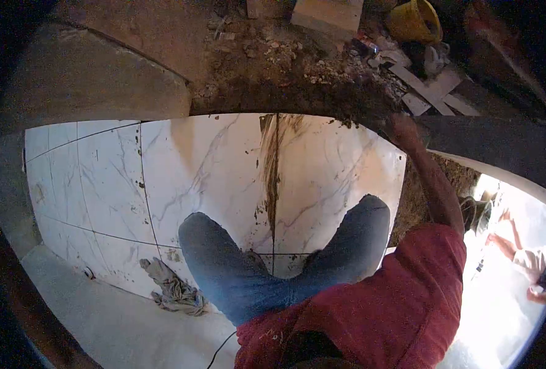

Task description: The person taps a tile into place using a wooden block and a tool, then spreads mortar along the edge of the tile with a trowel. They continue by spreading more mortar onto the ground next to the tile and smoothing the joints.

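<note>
My right hand [402, 130] reaches forward to the far right corner of the white marbled floor tiles [217, 178]. It is low in the shadow beside the dirt edge, and its fingers are too dark to make out. Whether it holds anything cannot be seen. Brown mortar smears [272, 172] run along the joint between the two large tiles in front of my knees. Crumbs of dirt lie along the tiles' far edge. My left hand is not in view.
Rubble [285, 55] covers the dark ground ahead. Cut tile pieces [430, 89] and a tipped yellow bucket [408, 23] lie far right. A crumpled grey rag [173, 288] rests behind my left knee. Another person [531, 261] is at the bright right edge.
</note>
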Demonstrator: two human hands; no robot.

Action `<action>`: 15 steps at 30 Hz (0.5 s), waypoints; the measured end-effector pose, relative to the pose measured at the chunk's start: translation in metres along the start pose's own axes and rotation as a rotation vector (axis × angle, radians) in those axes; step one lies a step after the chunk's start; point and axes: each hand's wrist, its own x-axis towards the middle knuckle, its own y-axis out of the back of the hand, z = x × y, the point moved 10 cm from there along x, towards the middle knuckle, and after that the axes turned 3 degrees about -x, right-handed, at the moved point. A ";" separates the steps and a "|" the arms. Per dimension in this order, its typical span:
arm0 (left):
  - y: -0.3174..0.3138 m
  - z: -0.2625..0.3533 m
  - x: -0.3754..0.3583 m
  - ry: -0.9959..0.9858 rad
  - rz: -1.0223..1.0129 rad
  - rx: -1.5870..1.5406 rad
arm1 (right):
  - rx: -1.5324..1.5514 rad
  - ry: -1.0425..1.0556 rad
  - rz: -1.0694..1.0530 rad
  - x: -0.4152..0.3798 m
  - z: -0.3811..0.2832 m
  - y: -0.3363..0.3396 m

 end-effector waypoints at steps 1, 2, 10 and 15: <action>0.000 -0.002 -0.001 0.025 -0.040 0.017 | -0.041 0.058 -0.095 0.000 -0.003 -0.006; -0.001 -0.002 -0.002 0.052 -0.080 0.032 | -0.063 0.089 -0.144 -0.002 -0.005 -0.013; -0.004 0.000 0.000 -0.002 -0.094 -0.010 | 0.004 -0.100 -0.123 0.000 -0.006 0.001; 0.001 0.005 0.002 -0.064 -0.027 0.016 | 0.015 -0.014 0.061 0.011 0.032 -0.036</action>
